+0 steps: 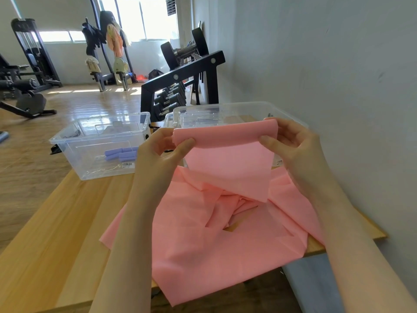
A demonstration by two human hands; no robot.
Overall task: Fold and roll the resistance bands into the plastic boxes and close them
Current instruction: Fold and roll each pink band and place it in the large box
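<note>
Head view: both hands, left hand [162, 150] and right hand [291, 143], pinch with curled fingers the folded top edge of a thin, matte pink resistance band [225, 159], its crumpled length lying on the pale wooden table [56, 233] before two clear plastic boxes [90, 141].

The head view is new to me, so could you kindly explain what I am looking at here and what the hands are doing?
There is no machine here: a camera worn on a person's head looks forward and down at their bare hands. The left hand and right hand each pinch the folded top edge of a pink resistance band, lifted above the wooden table; the rest of the band lies crumpled on it. Behind stand two clear plastic boxes: the left box holds purple rolls, and the right box sits partly hidden behind the band.
</note>
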